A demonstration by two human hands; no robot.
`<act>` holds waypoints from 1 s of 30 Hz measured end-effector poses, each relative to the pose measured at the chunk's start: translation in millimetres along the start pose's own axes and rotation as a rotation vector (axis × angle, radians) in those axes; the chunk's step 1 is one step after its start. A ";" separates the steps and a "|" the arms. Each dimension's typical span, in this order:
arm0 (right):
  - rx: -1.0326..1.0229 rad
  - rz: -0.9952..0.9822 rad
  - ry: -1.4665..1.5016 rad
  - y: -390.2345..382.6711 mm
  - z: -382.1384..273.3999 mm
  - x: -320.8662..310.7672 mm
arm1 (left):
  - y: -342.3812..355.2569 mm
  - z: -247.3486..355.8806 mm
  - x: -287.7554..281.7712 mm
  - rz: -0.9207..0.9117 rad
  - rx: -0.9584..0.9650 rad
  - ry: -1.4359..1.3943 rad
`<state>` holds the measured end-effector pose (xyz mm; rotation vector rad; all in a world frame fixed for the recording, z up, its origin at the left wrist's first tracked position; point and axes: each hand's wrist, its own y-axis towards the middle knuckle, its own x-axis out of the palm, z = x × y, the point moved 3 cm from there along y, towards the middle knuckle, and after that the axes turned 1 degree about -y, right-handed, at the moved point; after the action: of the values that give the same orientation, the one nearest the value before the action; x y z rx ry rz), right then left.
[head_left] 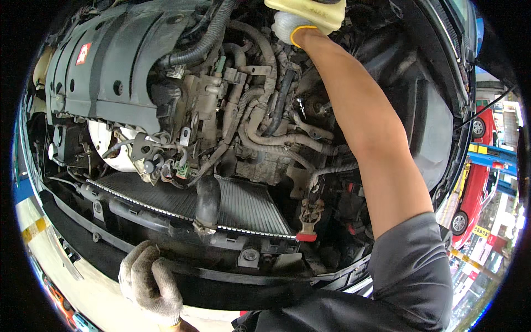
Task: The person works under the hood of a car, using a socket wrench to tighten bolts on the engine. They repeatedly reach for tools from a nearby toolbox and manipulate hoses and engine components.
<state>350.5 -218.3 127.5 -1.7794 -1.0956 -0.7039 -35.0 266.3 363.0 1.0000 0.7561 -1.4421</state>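
Note:
My left hand, in a dirty knit glove, has its fingers curled on the black front edge of a car's engine bay, below the radiator. My right arm stretches across the bay to the top, where my gloved right hand is at a pale yellow plastic reservoir; its fingers are mostly hidden, so their grip is unclear. A grey engine cover fills the upper left, with hoses and brackets beside it.
A red-topped fitting stands by the radiator's right end. The bay's right rim bends along the side. Beyond it are a blue lift and red cars.

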 end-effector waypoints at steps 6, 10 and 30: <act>0.122 0.030 0.335 -19.5 -1.4 8.8 | -3.5 4.7 -1.3 -0.071 -0.054 -0.017; 0.135 0.079 0.412 -37.7 -4.3 11.8 | -3.6 0.8 0.0 -0.089 -0.060 -0.035; 0.184 0.180 0.516 16.7 -7.0 -33.5 | -8.7 -5.2 0.8 -0.104 -0.063 -0.007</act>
<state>350.5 -240.7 96.8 -1.4082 -0.6220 -0.8591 -42.8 271.7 359.2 0.9185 0.8543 -1.5004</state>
